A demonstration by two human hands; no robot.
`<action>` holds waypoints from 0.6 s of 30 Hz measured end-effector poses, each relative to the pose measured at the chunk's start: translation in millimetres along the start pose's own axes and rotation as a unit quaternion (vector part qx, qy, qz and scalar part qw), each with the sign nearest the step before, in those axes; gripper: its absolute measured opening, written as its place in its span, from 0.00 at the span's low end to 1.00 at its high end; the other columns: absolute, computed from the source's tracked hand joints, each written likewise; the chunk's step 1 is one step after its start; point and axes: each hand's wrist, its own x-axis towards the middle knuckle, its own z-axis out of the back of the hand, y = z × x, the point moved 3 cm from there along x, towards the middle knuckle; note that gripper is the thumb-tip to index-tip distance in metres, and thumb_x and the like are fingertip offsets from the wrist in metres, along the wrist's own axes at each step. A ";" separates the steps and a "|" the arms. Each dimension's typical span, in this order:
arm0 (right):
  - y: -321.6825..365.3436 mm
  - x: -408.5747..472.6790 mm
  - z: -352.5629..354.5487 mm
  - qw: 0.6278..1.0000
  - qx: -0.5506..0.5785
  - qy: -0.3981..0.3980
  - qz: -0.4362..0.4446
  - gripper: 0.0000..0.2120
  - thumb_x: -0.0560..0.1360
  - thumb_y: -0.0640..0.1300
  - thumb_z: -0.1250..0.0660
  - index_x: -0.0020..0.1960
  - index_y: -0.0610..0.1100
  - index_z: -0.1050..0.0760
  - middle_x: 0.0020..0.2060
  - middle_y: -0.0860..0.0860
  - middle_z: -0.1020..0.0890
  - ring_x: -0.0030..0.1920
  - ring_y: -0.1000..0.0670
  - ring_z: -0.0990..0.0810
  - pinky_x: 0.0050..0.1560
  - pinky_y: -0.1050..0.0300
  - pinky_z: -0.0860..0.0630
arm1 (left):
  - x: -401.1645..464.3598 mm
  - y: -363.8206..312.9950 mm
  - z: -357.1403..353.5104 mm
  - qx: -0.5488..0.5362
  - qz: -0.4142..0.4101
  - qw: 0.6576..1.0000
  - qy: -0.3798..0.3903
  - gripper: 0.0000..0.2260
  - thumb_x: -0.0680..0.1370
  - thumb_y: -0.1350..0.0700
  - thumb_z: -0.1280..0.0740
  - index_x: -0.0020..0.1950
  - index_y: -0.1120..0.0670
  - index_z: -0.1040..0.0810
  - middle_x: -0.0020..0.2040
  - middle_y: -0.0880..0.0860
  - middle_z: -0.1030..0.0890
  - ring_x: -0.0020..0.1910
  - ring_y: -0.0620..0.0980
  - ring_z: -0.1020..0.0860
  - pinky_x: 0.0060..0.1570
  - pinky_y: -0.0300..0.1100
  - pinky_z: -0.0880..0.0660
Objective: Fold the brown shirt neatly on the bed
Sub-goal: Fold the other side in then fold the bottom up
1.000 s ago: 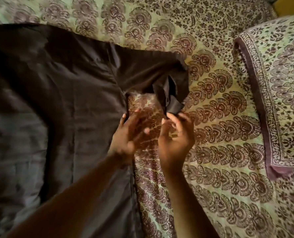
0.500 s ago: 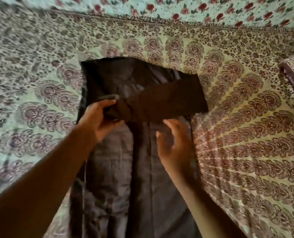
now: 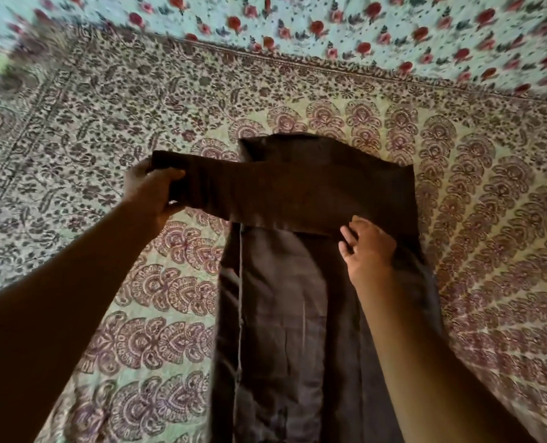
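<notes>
I note the brown shirt (image 3: 291, 314) as thin woven cloth, creased, with a faint sheen on the lower panel and a darker, matt sleeve (image 3: 281, 193). The bed's cover (image 3: 138, 314) looks like printed cotton, matt, slightly textured. Along the bed's far edge, a second floral cloth (image 3: 297, 14), matt, blurred.

Head view, steeply down, close.
</notes>
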 end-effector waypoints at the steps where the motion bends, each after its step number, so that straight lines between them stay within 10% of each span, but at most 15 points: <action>1: -5.4 0.3 2.4 0.999 -0.035 -0.018 0.018 0.12 0.81 0.37 0.34 0.63 0.43 0.19 0.54 0.48 0.16 0.54 0.50 0.16 0.50 0.52 0.22 | 8.4 -1.5 3.3 0.003 -0.007 1.000 -0.025 0.15 0.78 0.64 0.30 0.61 0.51 0.24 0.53 0.54 0.16 0.50 0.53 0.15 0.35 0.47 0.18; 10: -31.6 12.1 19.1 0.938 -0.277 -0.070 0.198 0.08 0.76 0.41 0.25 0.55 0.48 0.16 0.57 0.45 0.15 0.55 0.46 0.16 0.57 0.49 0.18 | 64.8 -15.1 27.3 0.227 -0.122 0.950 -0.177 0.21 0.75 0.62 0.31 0.68 0.54 0.28 0.62 0.56 0.21 0.60 0.55 0.21 0.56 0.50 0.20; 14: -23.5 18.3 22.6 0.891 -0.365 -0.045 0.267 0.11 0.76 0.41 0.26 0.57 0.49 0.17 0.58 0.46 0.17 0.55 0.50 0.17 0.54 0.53 0.21 | 52.1 5.2 6.2 0.412 -0.195 0.871 -0.182 0.29 0.73 0.62 0.30 0.73 0.55 0.34 0.71 0.59 0.30 0.70 0.61 0.32 0.71 0.61 0.35; 18: -7.7 17.5 36.1 0.764 -0.539 -0.043 0.352 0.16 0.74 0.38 0.30 0.61 0.43 0.19 0.61 0.41 0.22 0.61 0.38 0.23 0.61 0.46 0.26 | -1.2 33.6 -53.1 0.492 -0.354 0.795 -0.030 0.22 0.73 0.62 0.34 0.68 0.56 0.28 0.68 0.60 0.29 0.67 0.62 0.31 0.67 0.58 0.35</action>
